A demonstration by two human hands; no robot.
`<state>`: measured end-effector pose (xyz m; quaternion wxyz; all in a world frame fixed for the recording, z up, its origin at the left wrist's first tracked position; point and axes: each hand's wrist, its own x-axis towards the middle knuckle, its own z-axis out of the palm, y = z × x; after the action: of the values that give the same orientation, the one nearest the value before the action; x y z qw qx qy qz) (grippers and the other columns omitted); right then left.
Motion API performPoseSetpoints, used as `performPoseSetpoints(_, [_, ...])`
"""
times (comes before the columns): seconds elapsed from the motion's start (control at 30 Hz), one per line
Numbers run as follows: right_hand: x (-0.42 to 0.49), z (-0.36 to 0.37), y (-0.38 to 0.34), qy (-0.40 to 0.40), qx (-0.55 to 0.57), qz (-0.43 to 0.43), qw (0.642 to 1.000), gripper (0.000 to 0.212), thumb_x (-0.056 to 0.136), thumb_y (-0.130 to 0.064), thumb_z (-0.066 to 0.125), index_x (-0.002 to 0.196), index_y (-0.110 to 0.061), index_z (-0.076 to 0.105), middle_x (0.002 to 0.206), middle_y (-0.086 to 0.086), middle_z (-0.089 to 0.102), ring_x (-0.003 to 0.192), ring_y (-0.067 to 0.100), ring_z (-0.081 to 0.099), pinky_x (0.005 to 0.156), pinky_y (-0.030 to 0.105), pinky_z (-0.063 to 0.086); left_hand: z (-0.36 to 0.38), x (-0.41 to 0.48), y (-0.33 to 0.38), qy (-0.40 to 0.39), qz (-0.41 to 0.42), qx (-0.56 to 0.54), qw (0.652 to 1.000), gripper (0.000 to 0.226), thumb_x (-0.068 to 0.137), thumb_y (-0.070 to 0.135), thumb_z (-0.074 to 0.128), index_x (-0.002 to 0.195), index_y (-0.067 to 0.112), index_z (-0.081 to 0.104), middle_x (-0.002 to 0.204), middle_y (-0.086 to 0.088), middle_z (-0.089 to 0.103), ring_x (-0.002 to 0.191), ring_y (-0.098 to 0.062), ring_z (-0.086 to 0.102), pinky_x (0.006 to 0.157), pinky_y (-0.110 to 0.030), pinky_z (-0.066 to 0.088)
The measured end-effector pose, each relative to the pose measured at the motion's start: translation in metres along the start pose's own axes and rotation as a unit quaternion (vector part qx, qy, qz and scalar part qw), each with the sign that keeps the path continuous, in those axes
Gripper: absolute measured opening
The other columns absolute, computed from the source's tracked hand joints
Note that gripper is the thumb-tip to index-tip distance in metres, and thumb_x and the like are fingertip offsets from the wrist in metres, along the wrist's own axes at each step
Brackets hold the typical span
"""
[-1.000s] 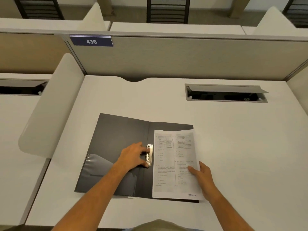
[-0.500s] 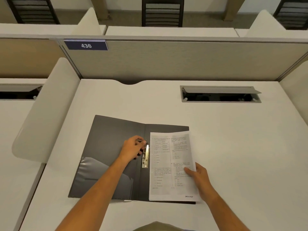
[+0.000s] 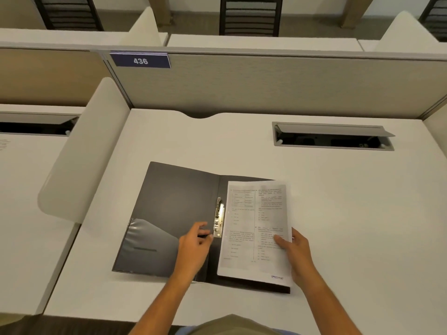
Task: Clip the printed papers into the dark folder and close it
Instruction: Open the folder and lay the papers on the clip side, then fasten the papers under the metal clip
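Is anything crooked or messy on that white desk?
A little. The printed white papers lie on the right half of the open dark grey folder, but their right edge sticks out past it, and they sit beside the shiny metal clip, not under it. The grey hatch in the desk is propped open.

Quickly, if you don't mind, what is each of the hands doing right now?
Left hand: fingers curled at the lower end of the metal clip; a grip cannot be told.
Right hand: holding the printed papers by their right edge.
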<state>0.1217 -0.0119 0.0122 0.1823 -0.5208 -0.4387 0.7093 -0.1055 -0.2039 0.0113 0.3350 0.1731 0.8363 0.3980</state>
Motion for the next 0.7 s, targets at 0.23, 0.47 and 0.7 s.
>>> performPoseSetpoints(0.23, [0.000,0.012,0.000,0.010,-0.003,0.001,1.000,0.034,0.100,-0.003,0.076,0.132,-0.014,0.073,0.119,0.009,0.086,0.100,0.033,0.086,0.082,0.051,0.071,0.021,-0.025,-0.017,-0.030,0.016,0.050,0.998,0.047,0.100,0.021,0.072,0.144,0.029,0.057,0.143,0.004,0.067,0.134,-0.018,0.062,0.113,-0.044,0.055])
performPoseSetpoints(0.47, [0.001,0.012,0.005,0.024,0.013,0.008,1.000,0.034,0.100,-0.004,0.076,0.132,-0.014,0.073,0.120,0.010,0.086,0.101,0.036,0.085,0.085,0.058,0.070,0.026,-0.028,-0.026,-0.036,0.018,0.074,0.996,0.046,0.100,0.032,0.072,0.140,0.044,0.053,0.140,0.011,0.066,0.134,-0.019,0.059,0.114,-0.050,0.054])
performPoseSetpoints(0.7, [0.003,0.014,0.006,0.023,0.017,0.001,1.000,0.035,0.100,-0.005,0.077,0.134,-0.013,0.073,0.123,0.011,0.085,0.105,0.038,0.084,0.089,0.061,0.069,0.023,-0.029,-0.028,-0.030,0.035,0.067,0.997,0.043,0.100,0.024,0.071,0.139,0.038,0.057,0.138,0.012,0.069,0.130,-0.014,0.063,0.113,-0.043,0.055])
